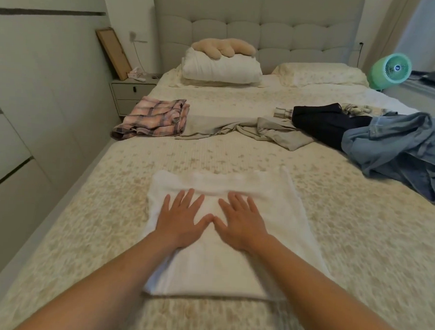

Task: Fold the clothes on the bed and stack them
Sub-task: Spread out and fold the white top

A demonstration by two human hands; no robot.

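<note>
- White garment [232,265], partly folded, is laid flat on the near bed [357,245].
- It is pressed by the left hand [181,223] and right hand [241,224], fingers spread, thumbs touching.
- Unfolded clothes [387,139] are strewn farther back; a plaid garment [153,119] is folded at far left.

Both bare arms reach forward; left hand [181,220] and right hand [241,223] lie flat, fingers [189,197] spread, thumbs touching.
</note>
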